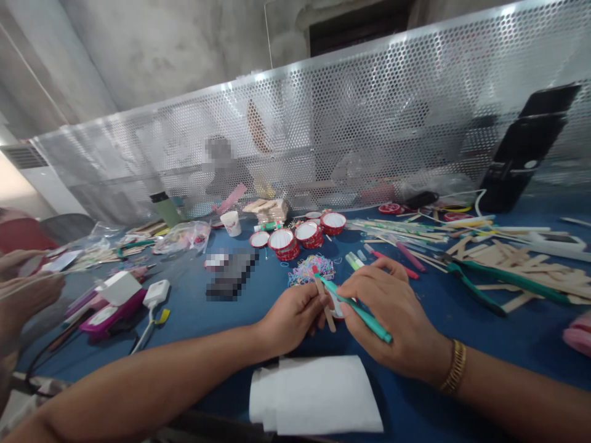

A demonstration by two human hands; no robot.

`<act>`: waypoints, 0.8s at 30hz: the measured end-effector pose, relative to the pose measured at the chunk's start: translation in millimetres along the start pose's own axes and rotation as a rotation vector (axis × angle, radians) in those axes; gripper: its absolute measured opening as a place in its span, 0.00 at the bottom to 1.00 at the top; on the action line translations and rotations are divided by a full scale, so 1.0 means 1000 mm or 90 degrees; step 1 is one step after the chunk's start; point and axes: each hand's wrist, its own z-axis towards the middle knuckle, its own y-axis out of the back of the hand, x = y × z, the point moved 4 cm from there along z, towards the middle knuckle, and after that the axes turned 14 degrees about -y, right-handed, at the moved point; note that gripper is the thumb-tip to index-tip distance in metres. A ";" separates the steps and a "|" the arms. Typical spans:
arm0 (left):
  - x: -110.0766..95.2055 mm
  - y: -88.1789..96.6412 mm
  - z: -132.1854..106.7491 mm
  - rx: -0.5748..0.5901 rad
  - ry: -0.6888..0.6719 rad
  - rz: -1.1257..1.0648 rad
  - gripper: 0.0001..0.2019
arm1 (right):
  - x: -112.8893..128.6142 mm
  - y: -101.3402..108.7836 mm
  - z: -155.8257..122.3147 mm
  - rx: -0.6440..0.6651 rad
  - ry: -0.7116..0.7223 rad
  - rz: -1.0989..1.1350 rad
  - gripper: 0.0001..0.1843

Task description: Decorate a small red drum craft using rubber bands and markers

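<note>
My left hand is closed on a wooden craft stick that stands tilted above the blue table. My right hand grips a teal pen, whose tip touches the upper end of the stick. A small red-and-white round piece sits between the two hands, partly hidden by fingers. A gold bracelet circles my right wrist. Just beyond the hands lies a heap of small coloured rubber bands.
A white paper sheet lies at the near edge. Red-rimmed lids, wooden sticks, green-handled pliers, markers and a white charger are scattered about. A perforated metal screen backs the table. Another person's hands are at left.
</note>
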 end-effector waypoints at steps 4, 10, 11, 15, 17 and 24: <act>0.001 0.000 0.000 -0.007 0.000 0.003 0.19 | 0.000 0.002 0.000 -0.033 0.002 -0.003 0.05; -0.003 -0.001 0.000 -0.004 0.006 -0.013 0.20 | 0.004 0.000 0.000 0.002 -0.001 0.014 0.05; -0.003 -0.001 0.000 -0.004 0.007 -0.014 0.20 | 0.004 0.000 0.000 0.006 -0.002 0.016 0.05; -0.002 -0.001 0.000 -0.006 0.010 -0.009 0.20 | 0.002 0.000 0.000 0.012 -0.008 0.011 0.04; -0.001 0.000 0.000 -0.010 0.012 -0.003 0.20 | 0.001 0.000 0.000 0.004 -0.008 0.002 0.04; -0.003 -0.001 0.000 -0.014 0.007 -0.001 0.20 | 0.003 0.000 0.000 -0.008 -0.001 0.010 0.05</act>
